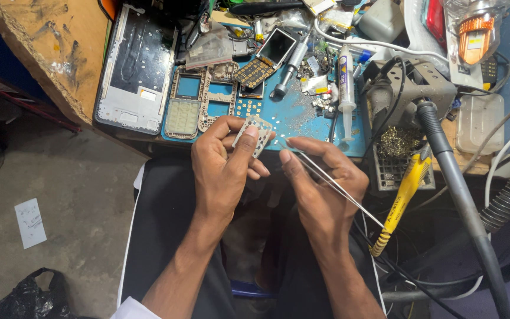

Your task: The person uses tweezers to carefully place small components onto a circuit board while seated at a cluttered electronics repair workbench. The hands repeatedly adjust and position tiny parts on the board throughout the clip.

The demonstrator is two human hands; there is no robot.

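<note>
Along the top of the frame runs a cluttered blue work mat (302, 118). Below it, at centre, both forearms rise from the lower edge. The left hand (222, 168) curls upward, thumb and fingers clamped on a small perforated keypad sheet (254, 133) held just above the mat's near edge. The right hand (320, 177) pinches thin metal tweezers (332, 182), fingers together, tips touching the sheet.

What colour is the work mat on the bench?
The work mat is blue, speckled with small debris; the head view shows it best.
</note>
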